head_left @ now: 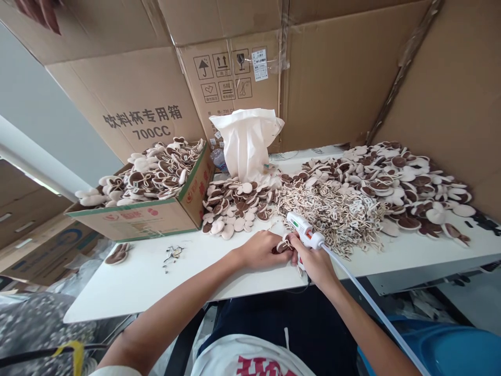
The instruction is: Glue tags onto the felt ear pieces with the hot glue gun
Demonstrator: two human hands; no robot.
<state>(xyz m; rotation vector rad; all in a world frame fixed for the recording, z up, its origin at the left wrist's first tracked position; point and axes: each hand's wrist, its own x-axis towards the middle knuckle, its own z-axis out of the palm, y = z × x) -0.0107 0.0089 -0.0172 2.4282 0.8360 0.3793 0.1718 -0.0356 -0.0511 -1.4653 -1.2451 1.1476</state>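
My left hand [259, 251] is closed on a small brown-and-white plush piece [282, 245] above the table's front edge. A white hot glue gun [301, 225] with a long white glue stick [360, 287] out of its back is in my right hand [319, 263]. The fingers of both hands meet at the plush piece, which they partly hide. Just beyond the gun lies a heap of cream cord loops [332, 214] with small tags. Behind my left hand is a pile of brown and white plush pieces [238, 206].
A cardboard box [144, 222] full of finished-looking plush pieces stands left. One plush piece [117, 254] and dark scraps [173, 254] lie before it. A white plastic bag [248, 141] stands behind; more plush pieces [407, 183] are heaped right. Another person's hand [41, 13] shows top left.
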